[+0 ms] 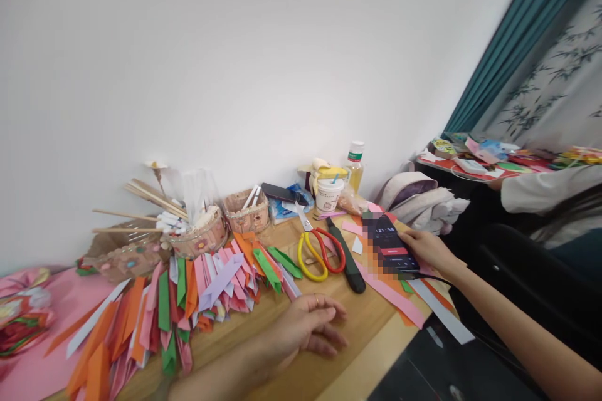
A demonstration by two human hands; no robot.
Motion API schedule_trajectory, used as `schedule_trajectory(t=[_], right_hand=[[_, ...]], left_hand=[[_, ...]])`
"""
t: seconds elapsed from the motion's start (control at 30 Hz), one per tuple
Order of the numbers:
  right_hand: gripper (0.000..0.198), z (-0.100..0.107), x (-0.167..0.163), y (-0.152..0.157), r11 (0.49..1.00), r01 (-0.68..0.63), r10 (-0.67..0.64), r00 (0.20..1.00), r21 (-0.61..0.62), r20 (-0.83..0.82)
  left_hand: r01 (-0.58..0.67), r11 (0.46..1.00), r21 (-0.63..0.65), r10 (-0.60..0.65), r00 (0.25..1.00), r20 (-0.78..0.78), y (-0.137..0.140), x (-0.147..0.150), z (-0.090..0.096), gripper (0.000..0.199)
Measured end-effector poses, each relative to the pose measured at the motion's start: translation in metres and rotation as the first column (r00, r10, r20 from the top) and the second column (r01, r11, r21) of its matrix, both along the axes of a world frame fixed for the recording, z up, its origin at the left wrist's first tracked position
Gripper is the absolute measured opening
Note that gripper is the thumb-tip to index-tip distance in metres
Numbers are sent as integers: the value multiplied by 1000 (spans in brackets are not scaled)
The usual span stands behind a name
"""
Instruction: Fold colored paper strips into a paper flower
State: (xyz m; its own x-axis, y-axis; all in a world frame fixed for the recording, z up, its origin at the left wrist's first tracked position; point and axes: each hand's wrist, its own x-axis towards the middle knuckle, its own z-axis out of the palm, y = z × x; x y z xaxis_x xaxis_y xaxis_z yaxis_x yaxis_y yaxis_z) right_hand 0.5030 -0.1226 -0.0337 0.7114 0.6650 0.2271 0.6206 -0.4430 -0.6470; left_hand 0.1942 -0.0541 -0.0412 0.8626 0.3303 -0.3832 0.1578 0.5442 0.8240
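Note:
My left hand is just above the wooden table, its fingers loosely bent and apart, with nothing in them. At the table's right edge, my right hand grips a smartphone by its side. A timer shows on its lit screen, and a dark cable runs from its lower end. Scissors with one yellow and one red handle lie beyond my left hand, beside a dark green cutter-like tool. Folded paper strips in several colours are heaped to the left.
Decorated baskets with sticks and pens stand along the wall. Behind the scissors are another phone, a paper cup and a bottle. A light bag sits at the right, near a person's white sleeve.

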Motion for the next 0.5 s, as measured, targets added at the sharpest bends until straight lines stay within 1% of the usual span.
schedule_trajectory(t=[0.03, 0.1, 0.17, 0.2, 0.23, 0.27, 0.3, 0.33, 0.37, 0.4, 0.43, 0.5], right_hand=[[28, 5, 1, -1, 1000, 12, -11, 1000, -25, 29], [26, 16, -1, -3, 999, 20, -18, 998, -32, 57], [27, 25, -14, -7, 1000, 7, -5, 997, -21, 81], [28, 28, -26, -9, 1000, -11, 12, 996, -13, 86], [30, 29, -42, -11, 999, -39, 39, 996, -11, 86], [29, 29, -61, -14, 996, -85, 85, 993, -6, 85], [29, 27, -82, -16, 990, -142, 142, 987, -6, 81], [28, 25, -104, -18, 976, -218, 218, 973, -11, 76], [28, 22, -126, -19, 946, -324, 323, 943, -3, 74], [27, 18, -148, -18, 910, -414, 413, 907, 5, 81], [24, 15, -167, -15, 879, -477, 475, 873, -2, 112], [22, 8, -198, -5, 823, -568, 556, 800, -15, 227]], left_hand=[[11, 1000, 10, -11, 1000, 1, 0, 0, 0, 28], [60, 996, 63, -60, 998, 1, -2, -4, -2, 27], [135, 970, 204, -136, 991, -10, -6, -10, -4, 27], [175, 933, 316, -180, 984, -14, -8, -15, -6, 28], [212, 870, 446, -228, 974, -17, -10, -20, -8, 29], [249, 789, 562, -295, 955, -8, -11, -25, -10, 30], [293, 680, 673, -402, 916, 7, -13, -30, -12, 30], [287, 593, 752, -447, 894, 11, -14, -35, -15, 31], [274, 524, 806, -457, 890, -5, -15, -40, -19, 34], [261, 473, 842, -449, 893, -25, -15, -45, -22, 37], [254, 431, 866, -438, 898, -45, -16, -50, -26, 38], [232, 358, 904, -426, 902, -63, -15, -61, -35, 40]])
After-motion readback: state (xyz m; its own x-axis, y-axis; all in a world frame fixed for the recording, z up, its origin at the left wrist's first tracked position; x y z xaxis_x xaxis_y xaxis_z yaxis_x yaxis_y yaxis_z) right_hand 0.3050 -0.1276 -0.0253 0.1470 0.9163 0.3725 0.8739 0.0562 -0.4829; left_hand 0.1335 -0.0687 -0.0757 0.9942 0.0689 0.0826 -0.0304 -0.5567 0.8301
